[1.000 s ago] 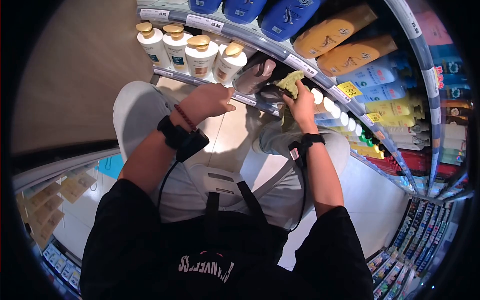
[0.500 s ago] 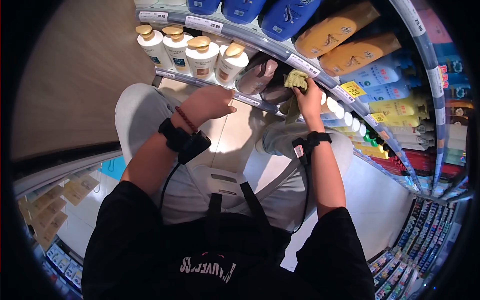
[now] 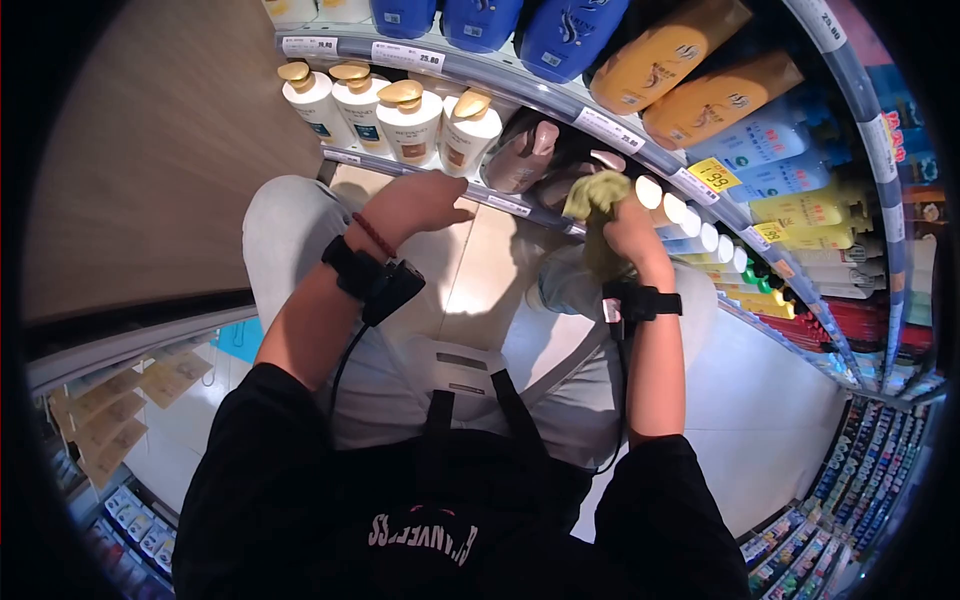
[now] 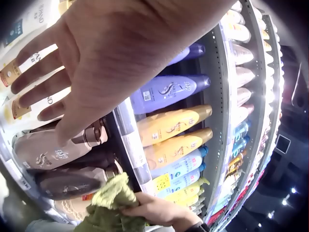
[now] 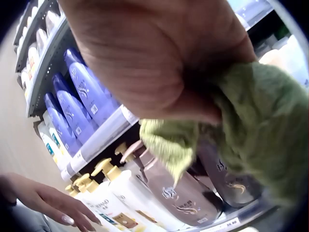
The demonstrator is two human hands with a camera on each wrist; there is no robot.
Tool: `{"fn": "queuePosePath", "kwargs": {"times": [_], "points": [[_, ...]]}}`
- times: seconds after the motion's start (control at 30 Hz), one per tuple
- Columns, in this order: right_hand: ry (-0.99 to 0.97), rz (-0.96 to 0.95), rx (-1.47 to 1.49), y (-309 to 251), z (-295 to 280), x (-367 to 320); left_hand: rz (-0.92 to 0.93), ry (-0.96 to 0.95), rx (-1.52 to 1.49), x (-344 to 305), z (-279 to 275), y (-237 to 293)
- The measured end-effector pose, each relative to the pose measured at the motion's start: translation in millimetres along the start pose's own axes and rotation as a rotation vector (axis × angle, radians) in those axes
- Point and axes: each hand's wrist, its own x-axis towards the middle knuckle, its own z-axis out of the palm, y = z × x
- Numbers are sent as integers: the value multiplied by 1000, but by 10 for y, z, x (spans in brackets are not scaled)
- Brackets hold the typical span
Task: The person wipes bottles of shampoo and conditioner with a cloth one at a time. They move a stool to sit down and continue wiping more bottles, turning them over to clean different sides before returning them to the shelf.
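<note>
My right hand grips a crumpled green cloth just in front of the lower shelf, beside the dark mauve bottles. In the right wrist view the cloth hangs out on both sides of the curled hand. Holding nothing, my left hand hovers before the white pump bottles. Its fingers are spread and relaxed in the left wrist view, where the hand overlaps the white bottles and the top of a mauve bottle.
Above, an upper shelf holds blue bottles and orange bottles, with price tags along its edge. White-capped bottles stand right of the cloth. My bent knees flank the tiled floor.
My right hand has drawn the cloth down and slightly right, away from the dark bottles, and turned at the wrist. The left hand keeps nearly the same place. The head view has shifted slightly.
</note>
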Motion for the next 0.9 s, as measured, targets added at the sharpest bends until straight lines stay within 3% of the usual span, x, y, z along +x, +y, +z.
{"fn": "queuePosePath", "kwargs": {"times": [0.07,0.17,0.27,0.37,0.53,0.63,0.77,0.9], "points": [[-197,-80,41,48,46,-29,-33,88,-44,51,-103,-47],[-214,-256,171,44,238,35,-130,277,-176,141,-338,-45],[-282,-209,129,-108,262,12,-247,398,-339,189,-519,38],[-268,-211,75,-250,214,-80,-125,688,-177,332,-379,8],[-241,-228,68,-273,193,-178,-97,736,-1,771,-81,-85],[-272,-202,45,-242,153,-188,-364,503,-113,874,-161,71],[-253,-184,18,-159,182,-183,-334,642,-99,933,-104,54],[-262,-191,28,-161,196,-177,-273,779,-308,1010,-6,-51]]}}
